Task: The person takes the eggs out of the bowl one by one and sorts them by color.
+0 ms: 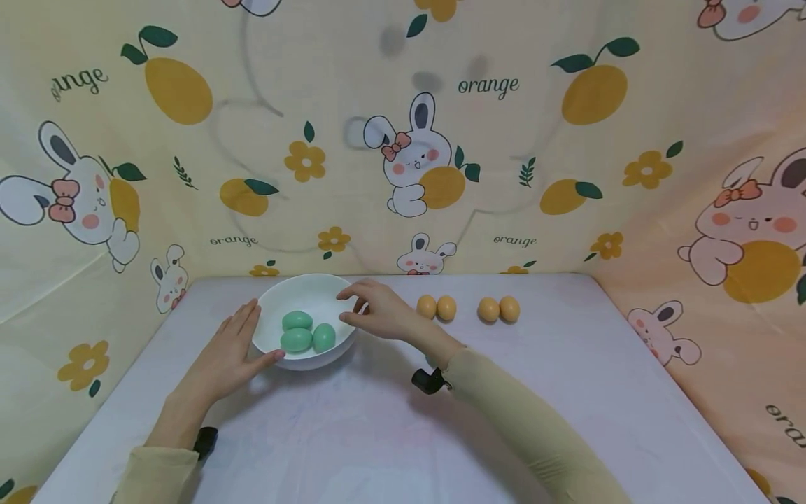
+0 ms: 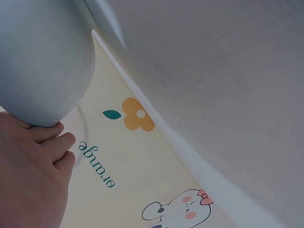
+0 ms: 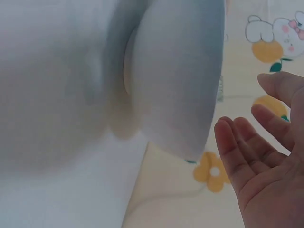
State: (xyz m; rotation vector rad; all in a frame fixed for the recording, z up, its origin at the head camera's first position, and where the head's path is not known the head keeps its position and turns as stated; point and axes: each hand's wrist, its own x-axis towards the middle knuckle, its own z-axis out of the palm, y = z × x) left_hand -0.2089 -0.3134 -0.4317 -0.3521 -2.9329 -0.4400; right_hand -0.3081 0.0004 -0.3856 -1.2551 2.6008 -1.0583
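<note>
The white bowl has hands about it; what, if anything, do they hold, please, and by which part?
Nothing appears gripped: the left hand touches the outer left side of the bowl; the right hand is empty.

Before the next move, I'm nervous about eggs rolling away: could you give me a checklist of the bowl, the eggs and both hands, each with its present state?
1. Bowl upright: ok, its opening faces up.
2. Green eggs contained: ok, three lie inside the bowl.
3. Left hand at the bowl: ok, it touches the outside.
4. Right hand free: ok, it holds nothing, near the rim.
5. Yellow eggs kept from rolling: not ok, four lie loose on the table.
6. Nothing hidden behind the right sleeve: cannot tell, it blocks part of the table.
</note>
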